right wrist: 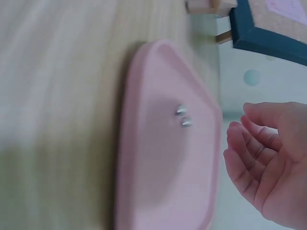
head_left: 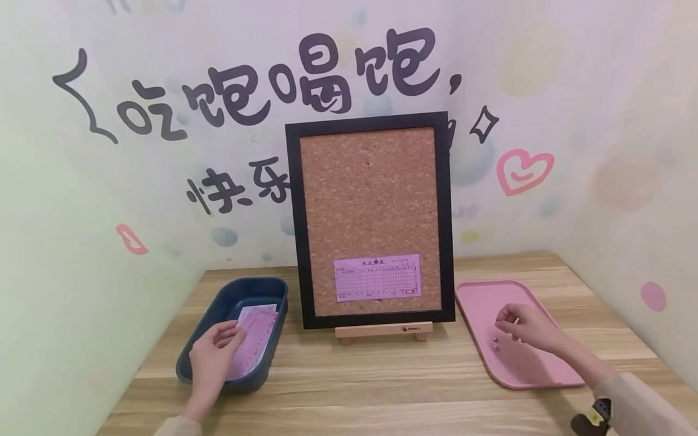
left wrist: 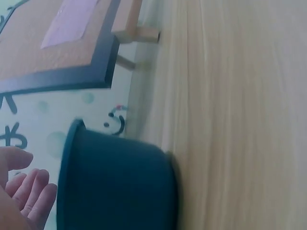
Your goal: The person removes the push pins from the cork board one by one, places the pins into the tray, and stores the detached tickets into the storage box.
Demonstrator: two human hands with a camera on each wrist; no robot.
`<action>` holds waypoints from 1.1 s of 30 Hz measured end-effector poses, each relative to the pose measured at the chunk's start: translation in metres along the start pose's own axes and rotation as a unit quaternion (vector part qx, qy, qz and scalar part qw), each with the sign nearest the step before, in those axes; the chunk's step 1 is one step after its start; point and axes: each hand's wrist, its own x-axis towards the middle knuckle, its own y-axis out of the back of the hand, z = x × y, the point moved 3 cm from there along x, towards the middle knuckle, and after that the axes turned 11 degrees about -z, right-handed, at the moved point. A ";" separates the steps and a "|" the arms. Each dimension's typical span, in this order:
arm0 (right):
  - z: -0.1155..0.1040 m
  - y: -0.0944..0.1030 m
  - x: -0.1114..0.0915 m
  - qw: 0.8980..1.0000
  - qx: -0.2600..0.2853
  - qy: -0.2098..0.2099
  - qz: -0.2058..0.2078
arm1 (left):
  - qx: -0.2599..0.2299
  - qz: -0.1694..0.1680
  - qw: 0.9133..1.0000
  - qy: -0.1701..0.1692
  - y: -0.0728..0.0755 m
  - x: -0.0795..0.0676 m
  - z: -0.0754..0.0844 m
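My left hand (head_left: 212, 356) hovers over a dark blue tray (head_left: 188, 363), its thumb beside a pink printed slip (head_left: 252, 342) that overlaps whiter paper inside. In the left wrist view, the thumb and fingers stand apart, with no paper visible between them. Above a pink tray (head_left: 545, 380) is my right hand (head_left: 526, 327), fingers loosely bent. The right wrist view shows a gap between thumb and fingers and nothing held there. Small shiny pushpins (right wrist: 183, 116) lie on the pink tray beneath it. Another pink slip (head_left: 376, 281) is fixed low on a cork board (head_left: 371, 200) by a pin at its top edge.
The black-framed board leans on a wooden easel (head_left: 384, 330) between the two trays. Behind it rises a white wall (head_left: 240, 36) with dark lettering and a pink heart. Wood-grain tabletop (head_left: 376, 387) lies in front of the easel.
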 end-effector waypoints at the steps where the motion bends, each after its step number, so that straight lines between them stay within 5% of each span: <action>1: -0.004 0.002 0.002 1.000 0.002 0.008 0.000 | -0.003 -0.004 1.000 -0.002 -0.002 0.000 0.003; 7: -0.030 0.012 0.017 0.999 -0.019 0.041 0.022 | -0.018 -0.039 0.999 -0.033 -0.019 -0.001 0.019; 13: -0.053 0.020 0.033 0.996 -0.077 -0.033 0.035 | -0.068 -0.089 0.991 -0.070 -0.043 -0.002 0.034; 26: -0.102 0.012 0.077 0.995 -0.067 0.008 0.078 | -0.062 -0.156 0.982 -0.090 -0.086 -0.006 0.053; 33: -0.120 0.000 0.096 0.996 -0.038 0.022 0.076 | -0.082 -0.186 0.977 -0.061 -0.107 -0.002 0.059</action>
